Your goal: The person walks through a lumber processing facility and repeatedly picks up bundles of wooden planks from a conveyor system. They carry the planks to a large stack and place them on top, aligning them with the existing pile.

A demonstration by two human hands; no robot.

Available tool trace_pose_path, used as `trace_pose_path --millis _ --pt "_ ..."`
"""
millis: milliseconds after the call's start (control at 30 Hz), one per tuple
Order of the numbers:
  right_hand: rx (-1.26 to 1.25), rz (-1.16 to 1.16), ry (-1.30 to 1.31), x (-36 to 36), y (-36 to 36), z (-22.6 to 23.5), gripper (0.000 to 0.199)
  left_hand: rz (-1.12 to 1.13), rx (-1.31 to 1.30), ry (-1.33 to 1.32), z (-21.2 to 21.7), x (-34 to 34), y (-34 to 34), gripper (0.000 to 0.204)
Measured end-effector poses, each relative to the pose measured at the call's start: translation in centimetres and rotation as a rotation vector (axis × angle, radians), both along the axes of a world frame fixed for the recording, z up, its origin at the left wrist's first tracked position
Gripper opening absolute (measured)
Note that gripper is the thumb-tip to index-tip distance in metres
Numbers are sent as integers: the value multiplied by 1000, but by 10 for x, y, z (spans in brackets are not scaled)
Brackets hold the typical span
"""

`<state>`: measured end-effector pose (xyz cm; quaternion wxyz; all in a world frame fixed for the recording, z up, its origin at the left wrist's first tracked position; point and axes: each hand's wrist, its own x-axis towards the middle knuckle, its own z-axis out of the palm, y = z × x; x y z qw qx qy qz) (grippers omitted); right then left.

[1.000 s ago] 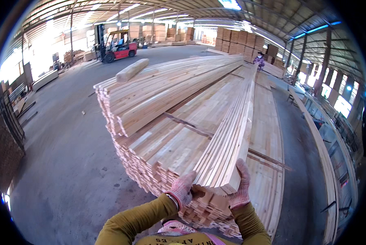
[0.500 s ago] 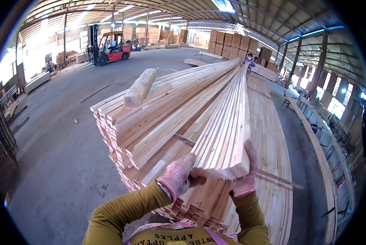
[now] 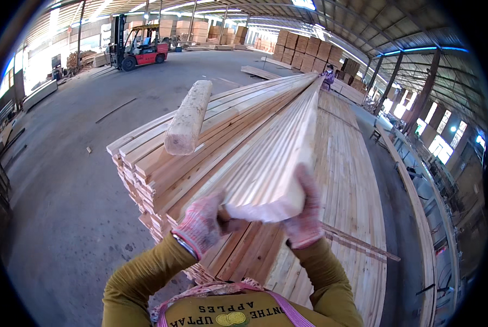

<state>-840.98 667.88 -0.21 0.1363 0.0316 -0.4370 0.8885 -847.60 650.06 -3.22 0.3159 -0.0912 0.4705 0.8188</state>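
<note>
A bundle of long, thin wooden boards (image 3: 276, 169) is gripped at its near end between my two gloved hands. My left hand (image 3: 203, 222) closes on its left corner, the thumb beneath. On the right side, my right hand (image 3: 305, 210) wraps round the outer edge and underside. The bundle lies slightly blurred above a large stack of boards (image 3: 244, 253) and narrows toward the far end. There a person (image 3: 328, 75) stands at the boards' other end. A short, thick wooden block (image 3: 189, 117) rests on the left part of the stack.
A red forklift (image 3: 140, 52) is parked at the far left on the concrete floor (image 3: 72, 180). Tall stacks of lumber (image 3: 309, 52) stand at the back. A dark cross strip (image 3: 358, 243) sticks out from the pile's right side. Along the right runs a long beam (image 3: 413, 218).
Both my hands and the near end of the board bundle have shifted left and a little farther away, over the middle of the stack. The view has turned slightly.
</note>
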Motion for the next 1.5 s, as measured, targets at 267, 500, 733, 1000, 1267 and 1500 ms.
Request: trace_pose_path --millis 267,500,733,1000,1267,1500 --pt "-85 64 -164 -40 -28 -21 61 89 90 -128 -52 -34 -30 36" --pt "-87 33 -313 -71 -56 -6 58 127 194 -134 -85 -63 -48 41" --pt "500 273 -179 -116 -44 -34 75 75 521 -460 -103 -84 -63 43" --pt "486 301 -352 -118 -42 -24 91 288 405 18 -105 -40 -57 41" --pt "733 189 -393 -113 -52 -22 92 633 -760 1293 -49 21 -77 59" --pt "1151 191 -168 -151 -41 -66 81 723 -2004 1959 -81 -63 -43 75"
